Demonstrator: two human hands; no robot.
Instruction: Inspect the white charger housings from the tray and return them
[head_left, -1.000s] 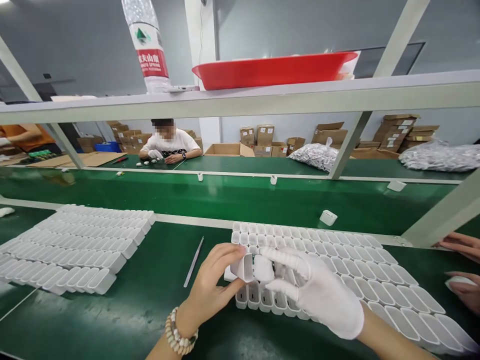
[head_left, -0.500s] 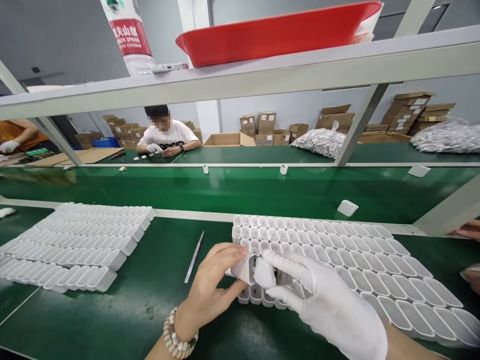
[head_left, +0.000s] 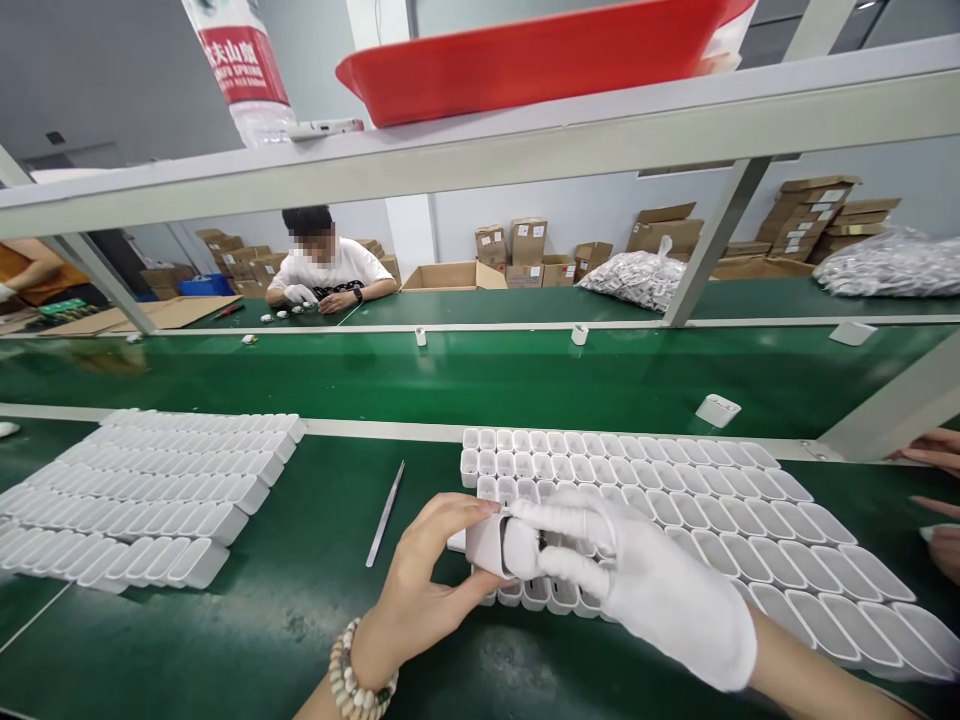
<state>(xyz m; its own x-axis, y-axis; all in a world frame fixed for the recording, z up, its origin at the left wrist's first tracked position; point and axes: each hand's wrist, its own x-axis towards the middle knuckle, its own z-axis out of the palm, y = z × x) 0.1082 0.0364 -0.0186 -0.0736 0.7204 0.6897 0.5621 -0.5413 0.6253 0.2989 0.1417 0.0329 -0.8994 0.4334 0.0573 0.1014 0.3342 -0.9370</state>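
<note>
Just below mid-frame, a white case [head_left: 486, 546] is clamped in the fingers of the left hand [head_left: 424, 572]; the right hand [head_left: 660, 580] pinches a white block [head_left: 520, 549] at its mouth. The case seems light, stiff, slick; hold its sides.

Long green benches [head_left: 300, 640], rows of white casings [head_left: 664, 507] and stacked cartons [head_left: 806, 220] show a factory workshop.

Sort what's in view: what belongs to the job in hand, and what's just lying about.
Part of the job, it seems:
white case in the left hand
white piece in the right hand
rows of white containers
perhaps tweezers

Apparently just lying about:
bottle
red tray
cardboard boxes
</note>
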